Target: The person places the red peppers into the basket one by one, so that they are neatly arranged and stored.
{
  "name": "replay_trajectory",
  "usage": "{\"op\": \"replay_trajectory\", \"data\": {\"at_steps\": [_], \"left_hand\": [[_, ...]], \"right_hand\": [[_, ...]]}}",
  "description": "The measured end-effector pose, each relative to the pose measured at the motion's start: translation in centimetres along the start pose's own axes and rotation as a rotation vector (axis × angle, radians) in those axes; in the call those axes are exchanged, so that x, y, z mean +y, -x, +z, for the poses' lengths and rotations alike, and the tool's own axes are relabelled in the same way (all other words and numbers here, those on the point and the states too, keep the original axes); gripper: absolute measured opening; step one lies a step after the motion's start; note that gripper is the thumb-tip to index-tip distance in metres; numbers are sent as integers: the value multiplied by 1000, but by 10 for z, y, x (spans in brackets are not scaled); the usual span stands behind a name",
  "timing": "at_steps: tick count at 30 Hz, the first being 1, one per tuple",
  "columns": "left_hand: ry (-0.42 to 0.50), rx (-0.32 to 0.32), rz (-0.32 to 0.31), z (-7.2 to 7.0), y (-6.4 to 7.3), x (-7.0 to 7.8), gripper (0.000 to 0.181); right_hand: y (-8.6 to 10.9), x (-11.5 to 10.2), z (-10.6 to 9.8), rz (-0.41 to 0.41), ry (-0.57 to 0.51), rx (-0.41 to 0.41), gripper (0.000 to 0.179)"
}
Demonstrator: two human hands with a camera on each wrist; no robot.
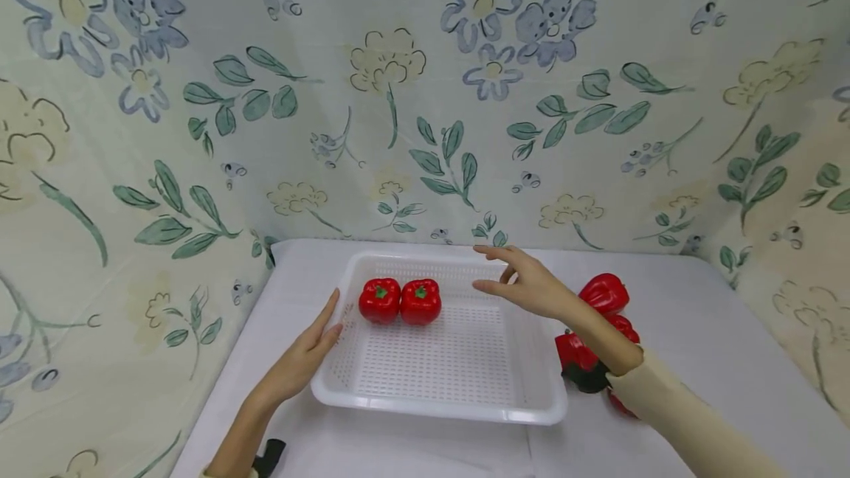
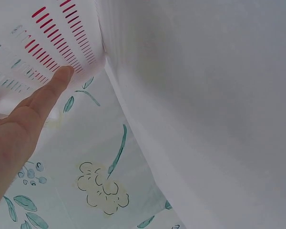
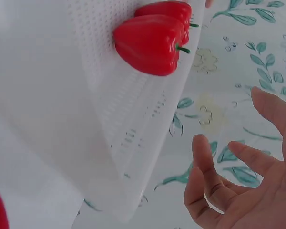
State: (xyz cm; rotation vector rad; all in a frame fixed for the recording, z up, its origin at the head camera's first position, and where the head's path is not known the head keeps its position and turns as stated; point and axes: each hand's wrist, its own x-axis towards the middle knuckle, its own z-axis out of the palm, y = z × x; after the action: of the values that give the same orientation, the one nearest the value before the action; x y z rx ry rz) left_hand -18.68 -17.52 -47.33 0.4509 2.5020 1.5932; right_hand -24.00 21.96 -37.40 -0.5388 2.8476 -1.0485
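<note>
A white plastic basket (image 1: 438,406) with slotted walls stands on the table. Two red bell peppers (image 1: 380,302) with green stems sit side by side near its back left corner. My left hand (image 1: 300,361) lies along the basket's left side, fingers fairly straight; in the left wrist view a fingertip (image 2: 64,72) rests at the slotted wall. Over the basket's back right part hovers my right hand (image 1: 527,288), holding nothing, thumb and fingers spread apart. In the right wrist view the same empty hand (image 3: 248,186) shows loosely bent fingers.
Several more red bell peppers (image 1: 603,293) lie right of the basket, partly hidden by my right forearm. A white cloth covers the table (image 1: 690,360). Behind it and at both sides hangs a flower-patterned curtain (image 1: 372,168).
</note>
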Motion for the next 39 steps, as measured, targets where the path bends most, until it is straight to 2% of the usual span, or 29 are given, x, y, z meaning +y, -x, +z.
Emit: {"op": "replay_trajectory", "data": {"at_steps": [7, 12, 22, 26, 39], "left_hand": [[-13, -3, 13, -1, 0, -1, 65], [-10, -8, 28, -2, -1, -2, 65], [-5, 2, -1, 1, 1, -5, 66], [-8, -2, 2, 2, 0, -4, 66], [-18, -2, -6, 2, 1, -1, 67]], "right_hand": [[42, 34, -37, 108, 55, 99, 75], [69, 57, -45, 206, 64, 111, 77], [104, 88, -32, 273, 21, 86, 79], [116, 95, -26, 306, 48, 116, 76], [128, 89, -4, 360, 195, 249, 81]]}}
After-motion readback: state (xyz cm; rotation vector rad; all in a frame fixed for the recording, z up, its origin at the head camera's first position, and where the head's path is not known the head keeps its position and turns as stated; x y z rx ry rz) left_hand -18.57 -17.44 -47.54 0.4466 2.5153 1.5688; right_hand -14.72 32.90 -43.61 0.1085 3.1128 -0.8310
